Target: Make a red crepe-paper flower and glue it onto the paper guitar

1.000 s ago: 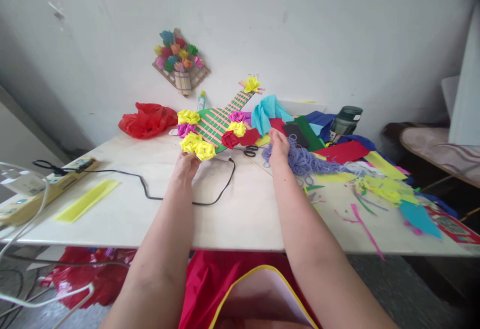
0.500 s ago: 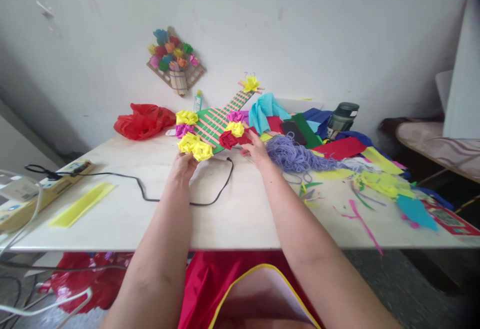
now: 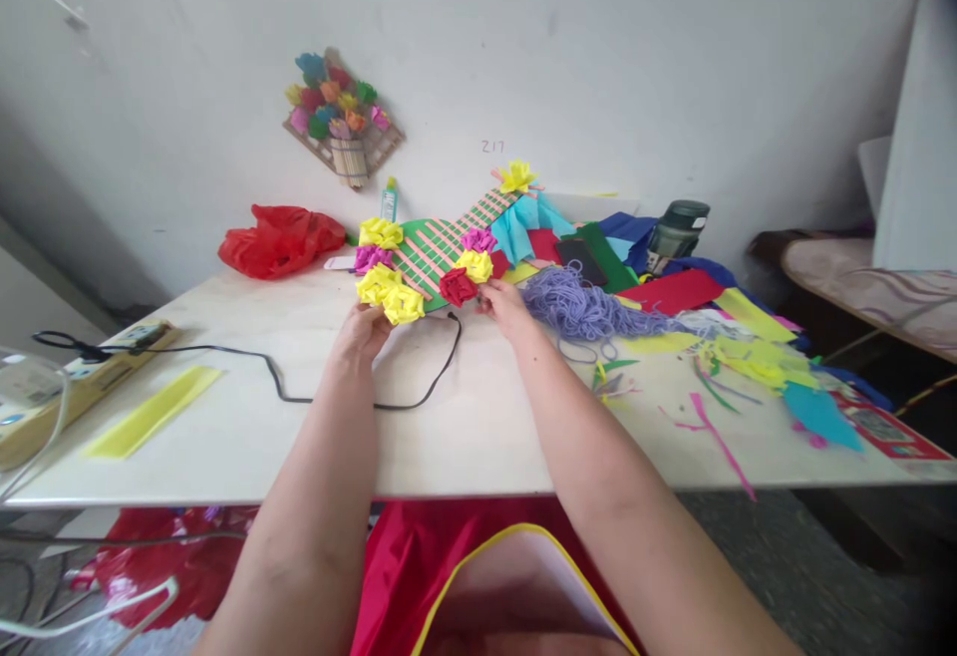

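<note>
White tabletop (image 3: 478, 417): my left hand (image 3: 360, 330) and right hand (image 3: 505, 304) pinch the woven panel (image 3: 434, 249); careless tugging could tear off flowers.

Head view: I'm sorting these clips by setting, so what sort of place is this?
Probably a home craft corner. A white table against a plain wall is strewn with coloured paper scraps and purple yarn, a finished paper-flower piece hangs on the wall, and both hands hold a green lattice board with paper flowers.

Craft (image 3: 434, 252) mid-table (image 3: 478, 417); bag (image 3: 278, 237) left of it, yarn (image 3: 579, 305) right, cable (image 3: 359, 377) in front, bottle (image 3: 677, 232) behind yarn.
</note>
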Available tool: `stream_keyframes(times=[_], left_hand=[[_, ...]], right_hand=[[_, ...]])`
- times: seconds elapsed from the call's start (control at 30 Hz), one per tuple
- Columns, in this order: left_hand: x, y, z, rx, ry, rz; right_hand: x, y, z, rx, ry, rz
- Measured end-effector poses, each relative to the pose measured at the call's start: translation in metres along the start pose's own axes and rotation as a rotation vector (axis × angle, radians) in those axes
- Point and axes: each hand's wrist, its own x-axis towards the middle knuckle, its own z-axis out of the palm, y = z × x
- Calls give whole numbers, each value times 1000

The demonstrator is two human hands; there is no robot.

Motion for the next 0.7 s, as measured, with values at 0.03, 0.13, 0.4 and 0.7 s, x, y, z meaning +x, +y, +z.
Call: stream_keyframes(times=[0.03, 0.13, 0.4, 0.7], left_hand=[[0, 0, -1, -2, -2, -2], [1, 0, -3, -15, -4, 3], [6, -2, -9, 6, 22, 16], [6, -2, -8, -16, 51, 55]], right_hand=[[1, 0, -1, 8, 14, -2], [3, -1, -5, 86, 69, -47], [2, -16, -15, 397, 117, -186], [-6, -30, -28, 282, 131, -137]])
